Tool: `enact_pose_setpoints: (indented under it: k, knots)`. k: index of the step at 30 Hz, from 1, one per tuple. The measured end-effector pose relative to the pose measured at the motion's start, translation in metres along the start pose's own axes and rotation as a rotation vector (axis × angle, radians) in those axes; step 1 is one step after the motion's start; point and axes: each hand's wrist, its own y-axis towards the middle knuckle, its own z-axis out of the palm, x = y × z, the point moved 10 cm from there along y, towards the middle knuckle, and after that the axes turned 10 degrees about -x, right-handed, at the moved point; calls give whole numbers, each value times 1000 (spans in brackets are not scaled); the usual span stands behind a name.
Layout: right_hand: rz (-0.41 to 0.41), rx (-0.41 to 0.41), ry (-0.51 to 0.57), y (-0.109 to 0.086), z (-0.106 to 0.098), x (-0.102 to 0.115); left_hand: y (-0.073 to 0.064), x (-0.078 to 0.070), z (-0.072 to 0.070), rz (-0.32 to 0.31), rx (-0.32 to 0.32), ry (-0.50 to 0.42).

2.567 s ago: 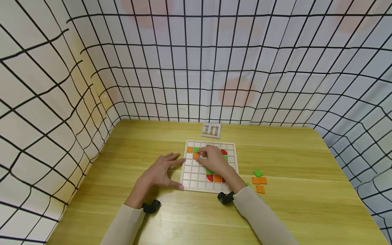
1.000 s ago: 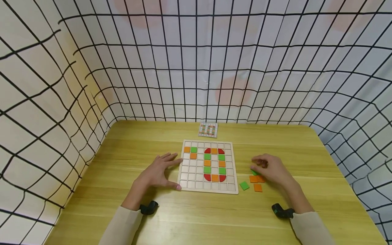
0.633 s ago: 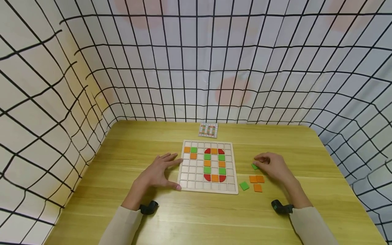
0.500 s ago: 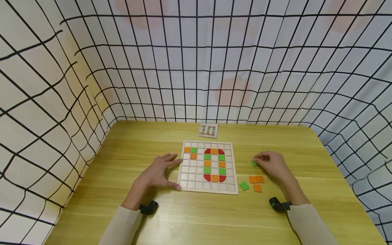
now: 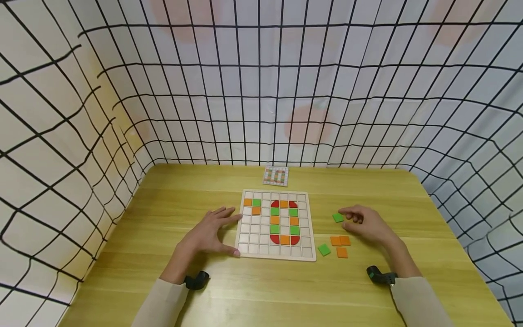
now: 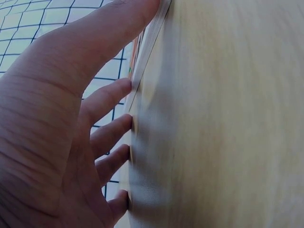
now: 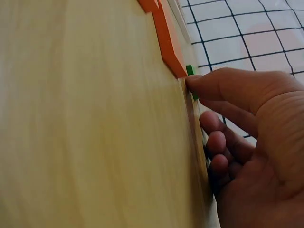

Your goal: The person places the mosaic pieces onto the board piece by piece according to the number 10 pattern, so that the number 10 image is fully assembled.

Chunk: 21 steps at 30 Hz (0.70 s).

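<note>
My left hand (image 5: 210, 231) is spread at the left edge of a white gridded board (image 5: 253, 247); its index finger and thumb touch the rim. The left wrist view shows the same fingers (image 6: 111, 135) along the board's side. On the right, my right hand (image 5: 365, 222) is beside a green square tile (image 5: 337, 218). Its thumb and index finger are parted near the tile's right side, while the other fingers curl in. The right wrist view has the thumb partly covering that green tile (image 7: 190, 70). Red, orange and green pieces form a ring on the board.
Three orange tiles (image 5: 342, 252) and another green tile (image 5: 324, 250) lie between the board and my right hand. A small patterned card (image 5: 275, 176) lies behind the board. Black netting over white cloth (image 5: 261, 109) encloses the table's back and sides.
My right hand went from the board to the loose tiles, shifted a green tile away from the orange ones, and its thumb and index finger have parted. My left hand stays at the board's edge.
</note>
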Motion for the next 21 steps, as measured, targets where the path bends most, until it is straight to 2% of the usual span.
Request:
enact_pose_setpoints:
  k: [3,15,21]
  knots:
    - [-25,-10,-17,0,2,2,-1,0,0,4,1,-1]
    - [52,-67,-35,0,0,-1,0,-1,1,5,6,-6]
    - [64,-102,-46,3,-1,6,0,1,1,2,1,-2]
